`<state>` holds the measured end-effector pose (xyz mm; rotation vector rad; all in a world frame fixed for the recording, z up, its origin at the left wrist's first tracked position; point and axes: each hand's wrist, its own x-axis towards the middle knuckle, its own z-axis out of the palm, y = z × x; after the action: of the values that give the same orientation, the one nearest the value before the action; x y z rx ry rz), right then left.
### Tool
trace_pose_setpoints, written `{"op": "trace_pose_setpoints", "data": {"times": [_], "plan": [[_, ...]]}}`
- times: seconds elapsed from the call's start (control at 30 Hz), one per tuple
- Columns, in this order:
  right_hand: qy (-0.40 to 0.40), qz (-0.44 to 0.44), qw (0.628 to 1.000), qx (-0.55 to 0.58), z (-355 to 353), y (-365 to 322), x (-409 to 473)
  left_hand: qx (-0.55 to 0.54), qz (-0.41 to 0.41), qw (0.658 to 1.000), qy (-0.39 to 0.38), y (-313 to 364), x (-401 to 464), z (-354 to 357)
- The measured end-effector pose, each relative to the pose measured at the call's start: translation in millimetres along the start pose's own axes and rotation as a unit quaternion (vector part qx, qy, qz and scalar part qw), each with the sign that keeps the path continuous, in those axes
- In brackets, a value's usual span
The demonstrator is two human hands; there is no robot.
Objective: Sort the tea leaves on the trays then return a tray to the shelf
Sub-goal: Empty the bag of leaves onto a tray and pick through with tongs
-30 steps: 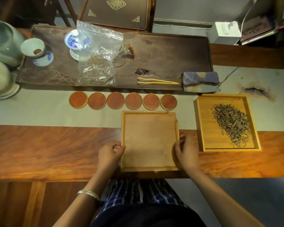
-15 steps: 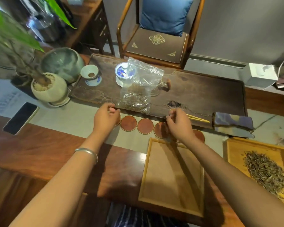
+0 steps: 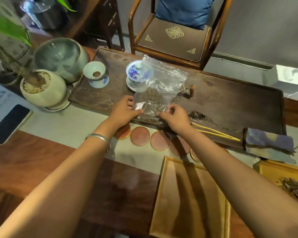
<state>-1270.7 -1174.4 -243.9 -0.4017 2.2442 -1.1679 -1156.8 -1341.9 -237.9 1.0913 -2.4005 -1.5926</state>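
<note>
A clear plastic bag (image 3: 159,83) with tea leaves in its bottom stands on the dark wooden tea board (image 3: 230,95). My left hand (image 3: 124,110) grips the bag's lower left side. Its lower right corner is pinched by my right hand (image 3: 175,118). An empty bamboo tray (image 3: 187,200) lies near me on the table, partly under my right forearm. A second bamboo tray (image 3: 272,170) at the right edge holds a pile of loose tea leaves (image 3: 294,188).
A row of round red coasters (image 3: 139,138) lies between the board and the empty tray. Bamboo tongs (image 3: 217,133) and a folded cloth (image 3: 268,143) rest at the right. A gaiwan (image 3: 133,73), strainer cup (image 3: 96,74), green jar (image 3: 60,57), potted plant (image 3: 41,86) and phone (image 3: 9,124) stand left.
Both hands left the empty tray, reached forward over the coasters and took hold of the bag's bottom. My view lifted toward the tea board and chair.
</note>
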Motion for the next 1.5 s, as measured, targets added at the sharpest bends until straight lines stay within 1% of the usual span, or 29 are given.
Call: {"op": "trace_pose_setpoints", "data": {"times": [0.13,0.23,0.3,0.37,0.43,0.53,0.6,0.73,0.8,0.83,0.93,0.97,1.0,1.03,1.1,1.17,1.23,1.37,1.43,1.5], "plan": [[-0.024,-0.013,0.999,0.023,-6,-7,-8,-0.041,-0.003,0.998,-0.037,7,-6,4],[-0.041,-0.022,0.998,0.048,-17,-14,-31,-0.080,0.002,0.994,-0.071,17,-30,1],[-0.055,-0.032,0.996,0.063,-27,-19,-55,-0.106,0.008,0.991,-0.075,19,-50,0],[-0.071,-0.048,0.995,0.055,-37,-23,-82,-0.079,0.011,0.995,-0.065,19,-76,-1],[-0.080,-0.056,0.994,0.040,-45,-25,-113,-0.086,0.005,0.994,-0.067,20,-104,1],[-0.097,-0.062,0.992,0.059,-55,-20,-160,-0.107,0.013,0.989,-0.102,17,-146,8],[-0.111,-0.052,0.990,0.073,-59,-11,-190,-0.128,0.003,0.983,-0.129,14,-170,13],[-0.137,-0.037,0.988,0.052,-71,8,-228,-0.129,0.014,0.979,-0.160,9,-202,21],[-0.120,-0.019,0.991,0.058,-87,13,-230,-0.129,0.017,0.978,-0.165,9,-213,24],[-0.091,-0.021,0.994,0.063,-97,13,-227,-0.130,0.018,0.977,-0.168,9,-217,25],[0.036,-0.058,0.997,0.045,-133,-1,-206,-0.119,0.025,0.975,-0.184,9,-226,26],[0.063,-0.078,0.994,0.037,-144,-9,-198,-0.112,0.026,0.975,-0.189,10,-229,27],[0.073,-0.104,0.992,0.024,-152,-18,-190,-0.110,0.027,0.975,-0.194,10,-231,27],[0.065,-0.128,0.990,0.002,-158,-26,-183,-0.111,0.026,0.973,-0.199,9,-232,27],[0.008,-0.154,0.987,-0.055,-162,-41,-170,-0.114,0.017,0.971,-0.208,8,-236,27],[-0.065,-0.162,0.979,-0.103,-158,-51,-160,-0.114,0.012,0.969,-0.220,7,-239,27],[-0.113,-0.160,0.971,-0.140,-149,-54,-154,-0.101,0.014,0.968,-0.229,5,-242,27],[-0.184,-0.181,0.937,-0.238,-131,-51,-151,-0.091,0.013,0.967,-0.236,-5,-246,30],[-0.200,-0.195,0.929,-0.243,-126,-51,-153,-0.080,0.016,0.969,-0.231,-9,-249,29],[-0.203,-0.196,0.937,-0.208,-123,-51,-155,-0.074,0.014,0.970,-0.232,-13,-251,27]]}}
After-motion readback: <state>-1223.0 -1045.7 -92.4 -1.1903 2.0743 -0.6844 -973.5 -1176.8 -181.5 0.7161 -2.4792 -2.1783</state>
